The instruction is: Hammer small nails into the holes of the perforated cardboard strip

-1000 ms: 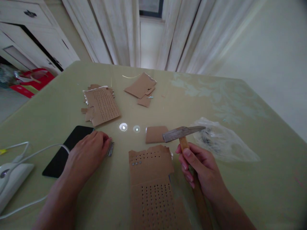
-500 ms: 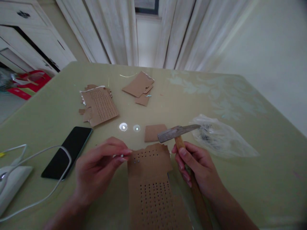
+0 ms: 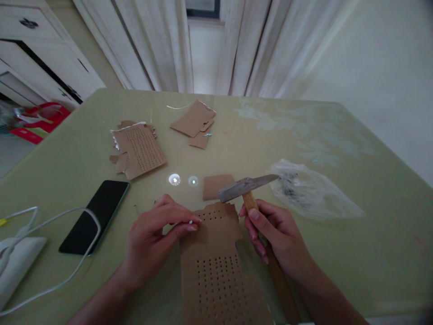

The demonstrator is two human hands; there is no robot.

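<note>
- Tabletop (image 3: 338, 262): pale green, glossy; carries all items listed below.
- Perforated cardboard sheet (image 3: 213, 241): lies at the near edge, between the two hands; rows of holes in its upper and lower parts, top edge torn.
- Hammer (image 3: 250, 201): wooden handle, grey metal head, tilted; head appears beyond the sheet's upper right corner.
- Clear plastic bag (image 3: 321, 196): right of the hammer head; dark contents, not identifiable.
- Right hand (image 3: 275, 230): closed round the hammer handle, just below the head.
- Left hand (image 3: 152, 237): thumb and fingers pinched together on a nail, over the sheet's upper left corner.
- Cardboard stack (image 3: 144, 151): punched with holes, beyond the left hand.
- Black phone (image 3: 98, 212): flat, left of the left hand; a white cable (image 3: 99, 228) loops over it.
- Small cardboard rectangle (image 3: 216, 186): just beyond the sheet.
- Nail (image 3: 191, 222): pale head visible at the fingertips; contact with the sheet cannot be determined.
</note>
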